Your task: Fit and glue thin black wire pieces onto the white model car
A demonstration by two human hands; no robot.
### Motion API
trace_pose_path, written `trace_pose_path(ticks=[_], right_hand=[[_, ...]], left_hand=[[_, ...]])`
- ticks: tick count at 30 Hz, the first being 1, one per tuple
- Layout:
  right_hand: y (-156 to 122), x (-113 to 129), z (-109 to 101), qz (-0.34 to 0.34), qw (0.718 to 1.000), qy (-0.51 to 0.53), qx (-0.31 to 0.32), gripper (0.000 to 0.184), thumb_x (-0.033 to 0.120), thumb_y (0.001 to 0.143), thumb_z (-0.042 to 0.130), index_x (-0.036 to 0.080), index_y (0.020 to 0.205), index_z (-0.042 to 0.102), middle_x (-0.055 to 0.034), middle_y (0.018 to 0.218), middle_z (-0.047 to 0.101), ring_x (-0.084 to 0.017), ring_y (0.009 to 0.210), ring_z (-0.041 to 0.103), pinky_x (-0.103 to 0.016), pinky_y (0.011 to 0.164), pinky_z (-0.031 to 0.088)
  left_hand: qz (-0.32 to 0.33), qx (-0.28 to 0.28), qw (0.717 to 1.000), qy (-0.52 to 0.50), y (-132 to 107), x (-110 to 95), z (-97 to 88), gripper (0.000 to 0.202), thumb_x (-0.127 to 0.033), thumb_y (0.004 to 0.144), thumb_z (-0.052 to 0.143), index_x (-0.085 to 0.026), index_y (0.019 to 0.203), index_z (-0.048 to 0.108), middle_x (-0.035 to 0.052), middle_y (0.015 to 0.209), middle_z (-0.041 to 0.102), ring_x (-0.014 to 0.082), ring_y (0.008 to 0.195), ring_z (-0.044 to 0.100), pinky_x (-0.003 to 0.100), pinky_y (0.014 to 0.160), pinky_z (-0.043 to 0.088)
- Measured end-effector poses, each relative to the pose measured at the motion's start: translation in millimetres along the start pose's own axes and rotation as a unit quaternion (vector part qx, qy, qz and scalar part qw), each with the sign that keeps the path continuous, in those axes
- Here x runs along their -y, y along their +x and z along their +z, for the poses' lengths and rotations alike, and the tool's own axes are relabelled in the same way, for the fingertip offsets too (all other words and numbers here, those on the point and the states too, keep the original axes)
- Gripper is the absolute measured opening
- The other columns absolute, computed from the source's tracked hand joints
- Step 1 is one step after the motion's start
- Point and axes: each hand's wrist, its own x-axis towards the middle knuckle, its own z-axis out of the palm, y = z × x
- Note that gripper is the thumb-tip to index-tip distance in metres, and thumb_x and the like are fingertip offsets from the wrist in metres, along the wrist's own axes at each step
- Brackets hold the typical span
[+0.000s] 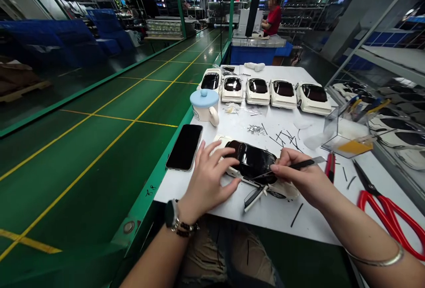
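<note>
Two hands: left (208, 181) on a model car (255, 164), right (303, 179) with tweezers (314, 162)

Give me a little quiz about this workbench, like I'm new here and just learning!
1. True or false: the right hand holds a slim dark tool.
2. How many model cars stand in the far row?
3. What is the left hand resting on? A: the phone. B: the white model car. C: the mug.

Key: 1 true; 2 five; 3 B.
</note>
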Motion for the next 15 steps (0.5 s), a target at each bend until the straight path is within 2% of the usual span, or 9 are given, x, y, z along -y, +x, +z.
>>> trace_pose_path(ticks=[3, 7, 12, 15], right_hand=[[-2.1, -0.7, -0.9, 0.055, 0.995, 0.077, -0.01, 0.036, 0.035, 0.073, 0.075, 0.018, 0.063, 0.045, 0.0034, 0.051, 0.048, -0.008, 0.049, 0.042, -0.02, 0.046, 0.029], [-9.9, 3.9, 3.4, 0.077, 0.991, 0.111, -0.014, 0.036, 0.032, 0.072, 0.076, 0.018, 0.063, 0.044, 0.0033, 0.05, 0.048, -0.007, 0.048, 0.039, -0.02, 0.045, 0.024], [-19.2, 8.2, 8.6, 0.051, 0.992, 0.11, -0.017, 0.033, 0.031, 0.075, 0.075, 0.018, 0.063, 0.046, 0.0023, 0.051, 0.05, -0.008, 0.049, 0.043, -0.02, 0.046, 0.028], [-18.1, 11.0, -3.2, -0.008, 0.994, 0.11, 0.002, 0.026, 0.029, 0.076, 0.073, 0.018, 0.065, 0.051, 0.002, 0.055, 0.052, -0.008, 0.049, 0.047, -0.02, 0.046, 0.034]], left_hand=[[0.026, -0.069, 0.997, 0.039, -11.5, -11.1, 18.2, 0.009, -0.02, 0.085, 0.057, -0.023, 0.091, 0.063, 0.0015, 0.107, 0.067, 0.0226, 0.119, 0.05, 0.051, 0.116, 0.023], [0.035, -0.094, 0.993, 0.054, -9.5, -15.8, 32.0, 0.011, -0.018, 0.086, 0.056, -0.023, 0.092, 0.064, 0.0008, 0.099, 0.069, 0.0212, 0.112, 0.055, 0.048, 0.112, 0.031], [0.031, -0.133, 0.99, 0.03, -6.1, -18.5, 35.7, 0.01, -0.014, 0.085, 0.057, -0.02, 0.086, 0.064, 0.0008, 0.088, 0.069, 0.0196, 0.103, 0.059, 0.046, 0.108, 0.037], [0.047, -0.142, 0.988, -0.019, -6.0, -17.2, 33.6, 0.011, -0.012, 0.084, 0.058, -0.02, 0.085, 0.064, 0.0005, 0.084, 0.069, 0.0178, 0.097, 0.061, 0.045, 0.103, 0.043]])
